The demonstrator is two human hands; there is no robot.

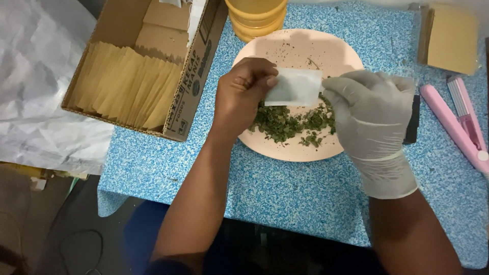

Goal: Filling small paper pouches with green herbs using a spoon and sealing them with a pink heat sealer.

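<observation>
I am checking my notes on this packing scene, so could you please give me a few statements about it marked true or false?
1. The right hand wears a pale glove. True.
2. The left hand is gloved too. False: it is bare.
3. Both hands hold a small white sachet above the plate. True.
4. The plate holds red berries. False: it holds dried green leaves.
5. A cardboard box of tan paper packets stands left of the plate. True.
6. The pink sealing tool lies inside the box. False: it lies on the blue speckled table, right of the plate.
</observation>
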